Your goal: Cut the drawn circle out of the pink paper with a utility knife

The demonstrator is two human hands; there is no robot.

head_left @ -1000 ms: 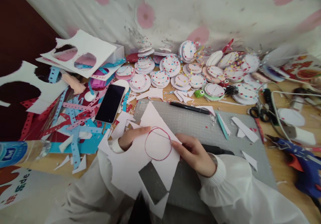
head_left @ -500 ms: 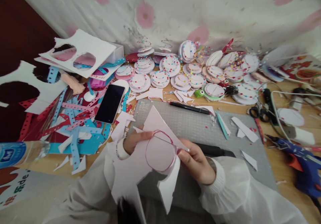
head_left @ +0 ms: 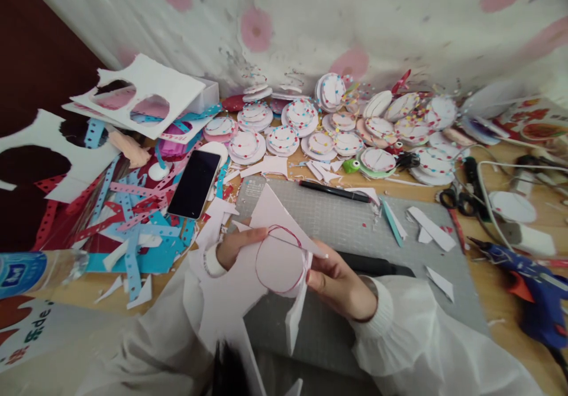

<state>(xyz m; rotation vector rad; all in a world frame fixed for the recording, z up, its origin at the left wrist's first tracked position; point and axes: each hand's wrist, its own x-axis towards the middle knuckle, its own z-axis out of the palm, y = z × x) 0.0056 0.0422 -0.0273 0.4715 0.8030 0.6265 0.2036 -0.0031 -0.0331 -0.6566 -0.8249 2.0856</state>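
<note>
A white foam board sheet [head_left: 231, 292] with a circle drawn on it in reddish line is held up over the grey cutting mat [head_left: 337, 221]. My left hand [head_left: 239, 245] grips its left side, the thumb lying flat near the circle's upper edge. On the other side my right hand [head_left: 339, 277] pinches the board's edge beside the circle. From there a partly separated white strip [head_left: 296, 316] hangs down below my right fingers. Most of the fingers of both hands are hidden behind the board. Dark hair blurs the bottom of the view.
Beaded white disc stacks [head_left: 284, 140] line the back. A phone [head_left: 195, 183] and coloured paper strips [head_left: 128, 206] lie left, near a water bottle [head_left: 39, 271]. The mat bears a black pen [head_left: 335, 190] and a teal cutter [head_left: 392, 223]. Scissors [head_left: 459, 199] and a blue glue gun [head_left: 528, 289] lie right.
The hanging strip has swung inward and looks narrower and more edge-on. My right hand has shifted slightly left and up. A small white piece now shows at the bottom, below the board.
</note>
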